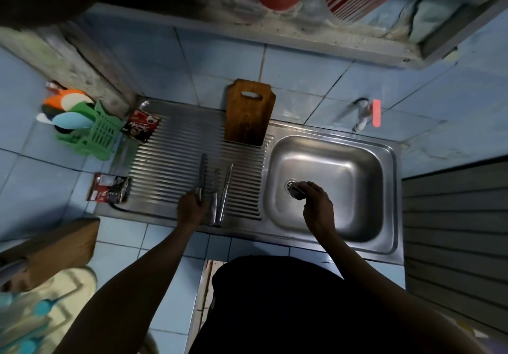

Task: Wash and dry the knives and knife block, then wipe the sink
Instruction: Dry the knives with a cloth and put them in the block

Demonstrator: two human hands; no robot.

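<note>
We are gripping a serrated steel knife with our left hand on the ribbed draining board; our right hand is pinching a small metal piece, hard to identify, over the sink drain. Two loose knives just right could get knocked or cut us.

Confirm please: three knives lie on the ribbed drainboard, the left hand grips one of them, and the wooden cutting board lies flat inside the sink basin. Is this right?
Not quite. In the head view the cutting board is not in the sink basin; it stands on the drainboard, leaning against the tiled wall. The rest holds: three knives lie on the drainboard and the left hand grips one.
</note>
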